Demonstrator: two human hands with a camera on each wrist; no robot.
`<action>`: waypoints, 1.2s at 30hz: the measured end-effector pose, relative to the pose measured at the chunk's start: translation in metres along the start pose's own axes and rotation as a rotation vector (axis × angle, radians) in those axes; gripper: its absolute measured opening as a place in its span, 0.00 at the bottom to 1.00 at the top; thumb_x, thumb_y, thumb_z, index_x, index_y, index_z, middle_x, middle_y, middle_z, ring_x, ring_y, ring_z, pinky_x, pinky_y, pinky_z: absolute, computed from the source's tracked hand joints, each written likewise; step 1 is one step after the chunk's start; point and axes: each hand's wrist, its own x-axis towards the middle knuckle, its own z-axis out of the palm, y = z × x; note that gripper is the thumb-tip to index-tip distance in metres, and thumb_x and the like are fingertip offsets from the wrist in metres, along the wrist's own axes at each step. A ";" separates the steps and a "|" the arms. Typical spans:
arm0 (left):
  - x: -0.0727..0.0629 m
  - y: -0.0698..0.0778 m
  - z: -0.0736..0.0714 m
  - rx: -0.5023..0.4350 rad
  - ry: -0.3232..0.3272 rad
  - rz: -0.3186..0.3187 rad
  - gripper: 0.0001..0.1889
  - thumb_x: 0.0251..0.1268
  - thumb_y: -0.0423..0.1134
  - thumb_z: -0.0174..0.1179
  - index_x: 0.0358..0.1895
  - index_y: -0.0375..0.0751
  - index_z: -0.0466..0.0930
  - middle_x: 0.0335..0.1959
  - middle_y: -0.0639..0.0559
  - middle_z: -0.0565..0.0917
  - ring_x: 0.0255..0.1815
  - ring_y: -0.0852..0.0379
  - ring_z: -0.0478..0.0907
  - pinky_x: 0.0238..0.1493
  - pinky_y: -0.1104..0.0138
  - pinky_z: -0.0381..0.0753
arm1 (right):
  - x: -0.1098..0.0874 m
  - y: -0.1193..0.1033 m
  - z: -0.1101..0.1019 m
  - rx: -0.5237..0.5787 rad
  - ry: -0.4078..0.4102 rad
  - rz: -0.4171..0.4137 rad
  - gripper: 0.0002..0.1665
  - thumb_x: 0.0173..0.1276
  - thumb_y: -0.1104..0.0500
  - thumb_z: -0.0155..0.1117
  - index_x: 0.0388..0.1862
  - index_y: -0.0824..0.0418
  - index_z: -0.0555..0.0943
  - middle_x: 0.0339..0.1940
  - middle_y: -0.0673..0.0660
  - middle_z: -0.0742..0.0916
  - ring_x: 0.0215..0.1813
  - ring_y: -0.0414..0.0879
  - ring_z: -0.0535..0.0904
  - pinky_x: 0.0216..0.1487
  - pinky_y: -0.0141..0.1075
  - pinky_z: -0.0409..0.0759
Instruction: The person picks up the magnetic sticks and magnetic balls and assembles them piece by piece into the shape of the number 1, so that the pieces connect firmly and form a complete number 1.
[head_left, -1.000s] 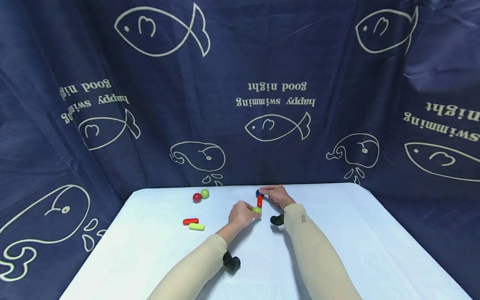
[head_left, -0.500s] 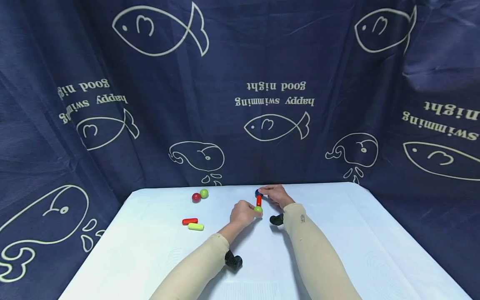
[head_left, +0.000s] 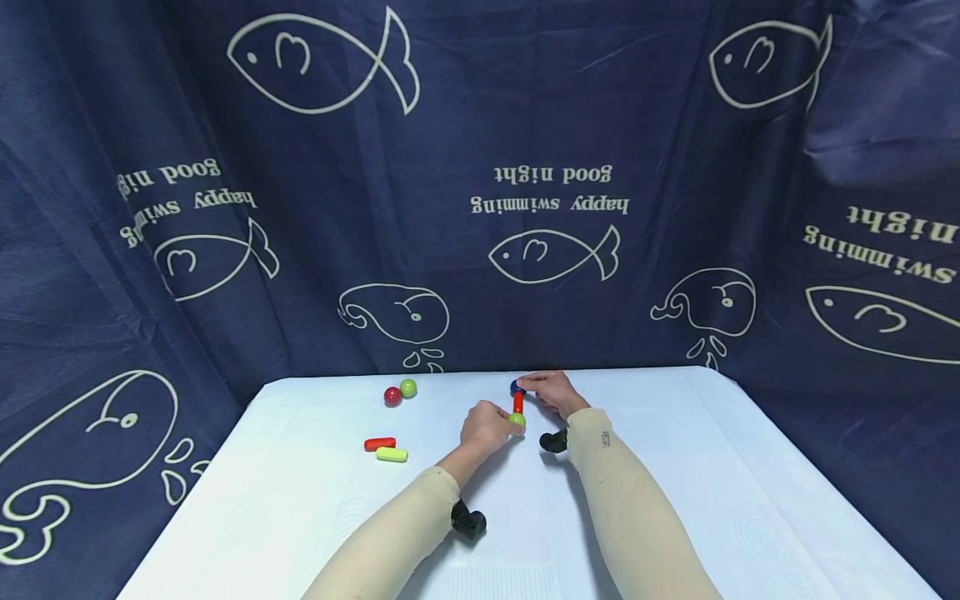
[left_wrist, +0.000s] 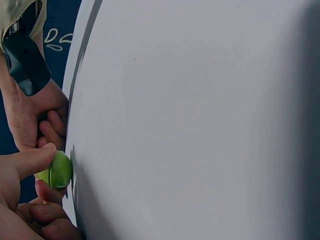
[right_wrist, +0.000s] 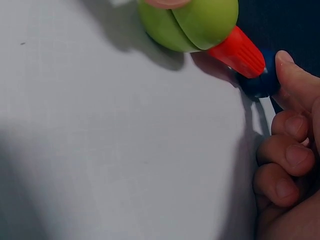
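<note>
My left hand (head_left: 484, 427) pinches a green ball (left_wrist: 61, 170) between thumb and fingers, close over the white table. A short red rod (right_wrist: 242, 52) runs from this ball to a dark blue ball (right_wrist: 260, 86) at its far end. With thumb and fingertips, my right hand (head_left: 553, 392) holds the blue ball; its other fingers are curled in the right wrist view. In the head view the three pieces form a line pointing away from me, the green ball nearest. The left fingers partly cover the green ball.
To the left on the white table (head_left: 637, 500) lie a red rod (head_left: 379, 444) and a yellow-green rod (head_left: 392, 455). Behind them sit a red ball (head_left: 392, 397) and a second green ball (head_left: 408, 388). A dark blue curtain (head_left: 480, 325) hangs along the table's back edge.
My left hand has shifted slightly right with the green ball, bringing it in line with the red rod's near end. The right hand stays at the blue ball.
</note>
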 end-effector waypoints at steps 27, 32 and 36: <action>0.006 0.001 0.007 -0.017 -0.001 -0.017 0.14 0.48 0.46 0.79 0.32 0.42 0.88 0.27 0.54 0.85 0.27 0.56 0.76 0.27 0.66 0.72 | 0.000 0.001 0.002 -0.051 -0.006 -0.013 0.19 0.65 0.50 0.74 0.53 0.55 0.88 0.14 0.46 0.67 0.15 0.40 0.57 0.18 0.32 0.55; 0.005 0.002 0.007 -0.013 0.005 -0.019 0.14 0.48 0.46 0.79 0.32 0.43 0.87 0.29 0.54 0.86 0.29 0.56 0.77 0.30 0.65 0.74 | -0.001 0.002 0.001 -0.059 -0.019 -0.037 0.20 0.66 0.51 0.72 0.55 0.55 0.87 0.14 0.46 0.68 0.15 0.40 0.57 0.17 0.31 0.55; 0.007 0.000 0.008 -0.017 0.002 -0.030 0.14 0.48 0.47 0.79 0.32 0.43 0.88 0.29 0.54 0.86 0.28 0.56 0.77 0.29 0.65 0.73 | -0.001 0.004 0.001 -0.062 -0.040 -0.056 0.21 0.65 0.51 0.73 0.57 0.54 0.86 0.13 0.46 0.67 0.14 0.41 0.55 0.17 0.32 0.55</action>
